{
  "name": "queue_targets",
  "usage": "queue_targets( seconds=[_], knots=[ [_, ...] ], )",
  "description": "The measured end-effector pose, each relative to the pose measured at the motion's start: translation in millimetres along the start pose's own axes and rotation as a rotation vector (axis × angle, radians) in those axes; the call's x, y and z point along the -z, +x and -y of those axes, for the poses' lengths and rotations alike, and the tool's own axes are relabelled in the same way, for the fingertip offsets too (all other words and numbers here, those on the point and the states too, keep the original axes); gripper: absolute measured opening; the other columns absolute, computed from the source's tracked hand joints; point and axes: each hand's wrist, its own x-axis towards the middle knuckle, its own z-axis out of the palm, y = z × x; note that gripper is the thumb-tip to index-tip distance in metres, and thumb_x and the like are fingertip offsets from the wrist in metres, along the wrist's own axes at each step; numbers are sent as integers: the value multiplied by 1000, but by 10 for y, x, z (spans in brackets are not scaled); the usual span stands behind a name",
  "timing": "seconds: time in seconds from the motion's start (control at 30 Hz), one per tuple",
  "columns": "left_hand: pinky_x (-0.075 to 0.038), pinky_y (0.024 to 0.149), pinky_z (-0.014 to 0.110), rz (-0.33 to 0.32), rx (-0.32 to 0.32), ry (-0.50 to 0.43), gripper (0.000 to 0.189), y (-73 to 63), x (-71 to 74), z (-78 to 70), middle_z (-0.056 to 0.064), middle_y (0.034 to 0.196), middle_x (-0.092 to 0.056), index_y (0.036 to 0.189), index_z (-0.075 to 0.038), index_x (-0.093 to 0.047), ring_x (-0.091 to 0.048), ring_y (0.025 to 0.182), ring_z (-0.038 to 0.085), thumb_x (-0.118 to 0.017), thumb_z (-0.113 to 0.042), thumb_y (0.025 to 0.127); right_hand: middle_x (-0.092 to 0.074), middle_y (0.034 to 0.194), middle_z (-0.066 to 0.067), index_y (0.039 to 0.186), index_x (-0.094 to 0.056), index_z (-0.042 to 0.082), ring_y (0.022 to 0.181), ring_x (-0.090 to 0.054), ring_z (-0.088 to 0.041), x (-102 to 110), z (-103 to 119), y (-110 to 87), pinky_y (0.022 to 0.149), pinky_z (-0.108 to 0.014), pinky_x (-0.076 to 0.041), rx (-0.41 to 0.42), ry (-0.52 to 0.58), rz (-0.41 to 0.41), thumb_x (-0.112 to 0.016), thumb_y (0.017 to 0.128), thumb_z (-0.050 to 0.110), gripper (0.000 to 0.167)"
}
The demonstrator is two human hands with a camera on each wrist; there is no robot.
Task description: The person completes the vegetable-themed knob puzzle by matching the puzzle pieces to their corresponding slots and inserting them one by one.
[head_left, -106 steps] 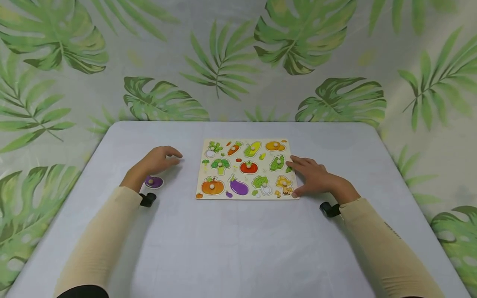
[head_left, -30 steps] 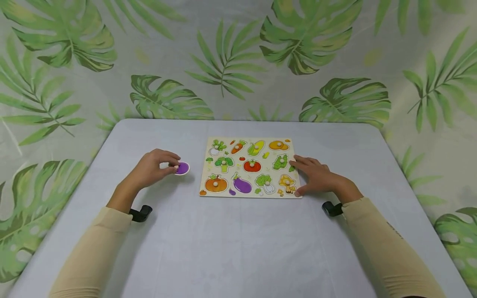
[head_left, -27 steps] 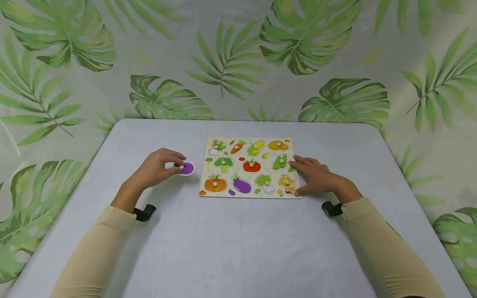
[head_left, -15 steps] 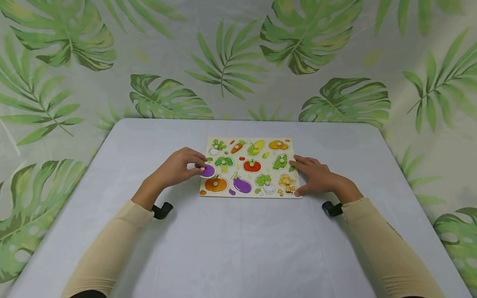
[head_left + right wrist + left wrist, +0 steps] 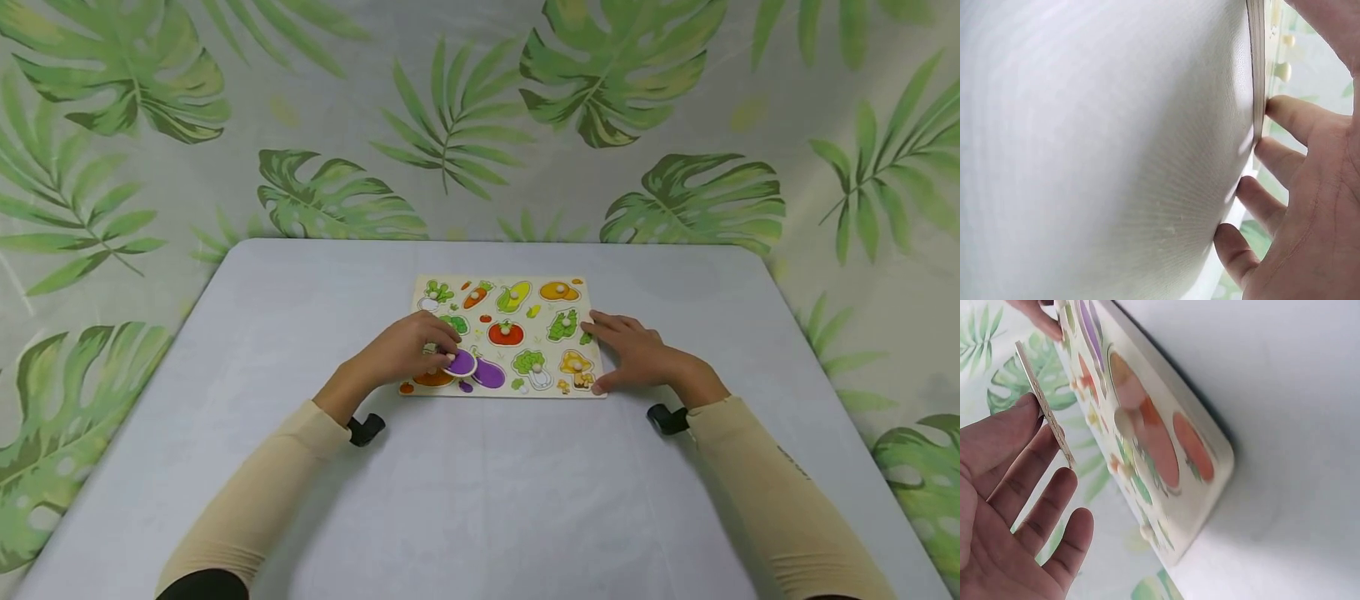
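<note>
My left hand (image 5: pixel 401 348) pinches a purple eggplant puzzle piece (image 5: pixel 463 362) between thumb and fingers. In the left wrist view the piece (image 5: pixel 1044 403) appears edge-on, tilted, with the lower fingers spread loosely. It overlaps the pumpkin and the purple eggplant picture (image 5: pixel 489 374) on the wooden vegetable puzzle board (image 5: pixel 536 333) in the head view. No knob shows on that eggplant picture. At the board's right side, my right hand (image 5: pixel 633 354) rests with extended fingers along the edge. Its fingertips (image 5: pixel 1277 107) touch the board's side in the right wrist view.
Other vegetables on the board carry small wooden knobs, among them the tomato (image 5: pixel 506 333), corn (image 5: pixel 513 297) and mushroom (image 5: pixel 577 369). A white cloth covers the table (image 5: pixel 495 492). Behind it hangs a leaf-patterned curtain (image 5: pixel 480 108).
The eggplant piece, earlier lying on the table at the left, was picked up by my left hand and carried right, over the board. The right hand has stayed at the board's edge.
</note>
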Motion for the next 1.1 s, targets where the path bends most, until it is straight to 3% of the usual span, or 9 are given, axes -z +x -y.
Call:
queue_targets(
  seconds=[0.23,0.57,1.1],
  knots=[
    [-50,104,39,20,-103,45,12,158,-159,-66,1,118,-73,98,-14,-80,-60,117,22,-71,-16,90,-15,167,-13,157,-30,17,149,-16,-46,16,10,1,106,-78,-25,3,15,5,-83,74,51,105],
    [-53,96,33,56,-114,69,11,262,-280,-92,-1,110,-70,96,-14,-80,-63,105,16,-72,-16,90,-15,167,-12,157,-30,18,149,-16,-46,2,-5,12,105,-75,-27,3,3,5,-83,73,52,105],
    [-52,95,32,72,-57,65,9,332,-383,-137,-1,106,-69,95,-14,-80,-60,99,16,-74,-15,89,-15,167,-13,157,-30,16,149,-16,-47,2,6,4,106,-75,-26,-1,12,4,-83,73,50,105]
  ],
)
